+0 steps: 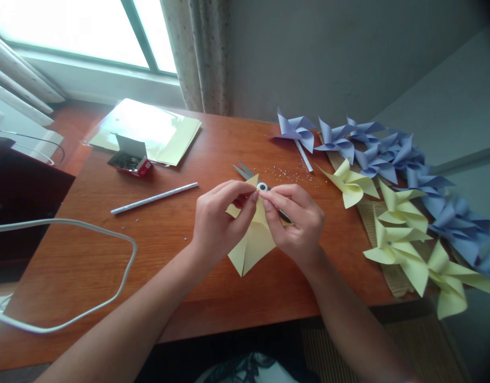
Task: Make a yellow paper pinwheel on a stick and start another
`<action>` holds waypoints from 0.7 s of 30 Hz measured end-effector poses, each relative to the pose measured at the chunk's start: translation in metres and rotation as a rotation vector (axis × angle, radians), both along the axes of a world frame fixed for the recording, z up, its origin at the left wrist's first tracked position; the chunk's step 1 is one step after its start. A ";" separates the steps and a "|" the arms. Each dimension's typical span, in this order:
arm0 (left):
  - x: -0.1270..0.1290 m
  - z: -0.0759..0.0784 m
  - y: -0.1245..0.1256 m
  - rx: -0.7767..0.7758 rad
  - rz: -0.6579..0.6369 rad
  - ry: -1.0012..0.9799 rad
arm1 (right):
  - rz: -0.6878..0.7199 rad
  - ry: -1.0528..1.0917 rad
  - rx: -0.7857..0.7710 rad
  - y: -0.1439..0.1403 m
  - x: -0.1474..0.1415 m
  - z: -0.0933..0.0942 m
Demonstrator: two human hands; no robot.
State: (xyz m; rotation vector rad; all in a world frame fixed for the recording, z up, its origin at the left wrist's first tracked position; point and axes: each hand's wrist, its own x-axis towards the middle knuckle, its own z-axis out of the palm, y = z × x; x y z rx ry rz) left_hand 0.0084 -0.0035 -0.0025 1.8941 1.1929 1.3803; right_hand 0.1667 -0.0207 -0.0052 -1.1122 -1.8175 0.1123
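Note:
A sheet of yellow paper (pixel 250 246), cut and partly folded, hangs between my two hands over the table. Its upper corner sticks up above the fingertips of my left hand (pixel 226 213), which is closed in a pinch on the paper. Thumb and forefinger of my right hand (pixel 295 218) are pinched together at the same spot, nearly touching the left fingertips; any small item between them is hidden. Just behind the hands lie scissors (pixel 245 170), blades pointing away to the left, largely covered by the fingers. A white disc with a dark centre (pixel 262 186) shows above the fingertips.
On the right lie several blue pinwheels (pixel 376 154) and yellow pinwheels (pixel 400 244). To the left are a paper stick (pixel 155 198), a small open box (pixel 130 157), a stack of paper sheets (pixel 181 141) and a white cable (pixel 131 266). Tiny beads (pixel 287 174) are scattered behind the scissors.

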 end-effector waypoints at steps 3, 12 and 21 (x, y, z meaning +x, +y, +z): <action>0.000 0.000 0.001 -0.010 -0.006 0.002 | 0.024 0.054 -0.070 -0.001 0.000 0.005; -0.002 0.002 0.001 -0.032 -0.034 0.019 | 0.252 0.612 -0.632 0.006 0.012 0.011; 0.001 0.003 -0.002 -0.012 -0.122 0.031 | 0.222 0.651 -0.684 0.008 0.009 0.008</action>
